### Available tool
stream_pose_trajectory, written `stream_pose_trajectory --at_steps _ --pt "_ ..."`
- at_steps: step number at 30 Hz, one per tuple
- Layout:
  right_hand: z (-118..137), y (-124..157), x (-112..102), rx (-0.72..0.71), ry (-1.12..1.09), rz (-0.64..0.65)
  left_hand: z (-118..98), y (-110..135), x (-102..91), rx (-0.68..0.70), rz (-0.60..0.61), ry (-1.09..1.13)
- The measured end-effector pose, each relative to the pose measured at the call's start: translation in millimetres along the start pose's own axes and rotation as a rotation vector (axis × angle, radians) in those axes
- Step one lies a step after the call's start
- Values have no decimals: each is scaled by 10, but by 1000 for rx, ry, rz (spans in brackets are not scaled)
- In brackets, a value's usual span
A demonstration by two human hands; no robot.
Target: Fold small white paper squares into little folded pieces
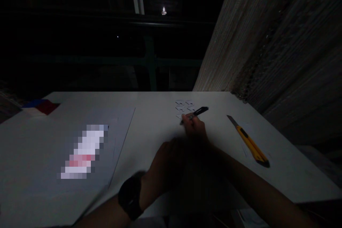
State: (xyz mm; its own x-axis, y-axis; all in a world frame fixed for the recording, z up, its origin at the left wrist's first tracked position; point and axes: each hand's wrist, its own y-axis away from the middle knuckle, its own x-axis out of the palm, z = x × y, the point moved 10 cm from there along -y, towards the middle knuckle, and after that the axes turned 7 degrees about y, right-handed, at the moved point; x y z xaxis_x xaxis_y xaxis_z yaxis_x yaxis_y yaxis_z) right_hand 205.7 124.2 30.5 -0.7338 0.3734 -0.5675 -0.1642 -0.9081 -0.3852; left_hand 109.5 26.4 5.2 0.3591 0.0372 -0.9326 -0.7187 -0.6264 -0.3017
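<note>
My right hand (196, 130) is closed around a black pen (201, 110), whose tip points down and to the left at the table. Under and just beyond the tip lie several small white pieces (180, 108) with dark marks, set in rows; the hand partly covers the nearest ones. My left hand (169, 155) rests on the table close to the right wrist, with a black watch (130, 196) on its arm. Deep shadow hides the left fingers.
On the white table (152, 121), a yellow box cutter (249, 144) lies at the right with its blade showing. Large paper sheets (124, 128) and a bright blurred-out object (82, 149) are at the left. A red, blue and white block (41, 107) sits far left, a curtain (240, 25) behind.
</note>
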Motion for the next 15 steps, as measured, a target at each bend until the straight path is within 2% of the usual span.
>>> stream_pose_trajectory --at_steps 3,5,7,10,13,15 --pt "57 -107 -308 -56 -26 -9 18 29 32 8 -12 -43" --pt "99 -173 -615 -147 -6 -43 3 46 37 33 -38 -78" --pt "13 -215 -927 -170 49 -61 -35 70 42 70 -69 -107" --pt "-345 -215 -1303 -91 77 7 -67 104 54 88 -75 -119" --pt "-792 -132 -1678 6 160 33 -22 90 -28 38 -49 -82" --pt "-1065 -54 -1954 60 293 -21 64 44 -104 -22 12 -24"
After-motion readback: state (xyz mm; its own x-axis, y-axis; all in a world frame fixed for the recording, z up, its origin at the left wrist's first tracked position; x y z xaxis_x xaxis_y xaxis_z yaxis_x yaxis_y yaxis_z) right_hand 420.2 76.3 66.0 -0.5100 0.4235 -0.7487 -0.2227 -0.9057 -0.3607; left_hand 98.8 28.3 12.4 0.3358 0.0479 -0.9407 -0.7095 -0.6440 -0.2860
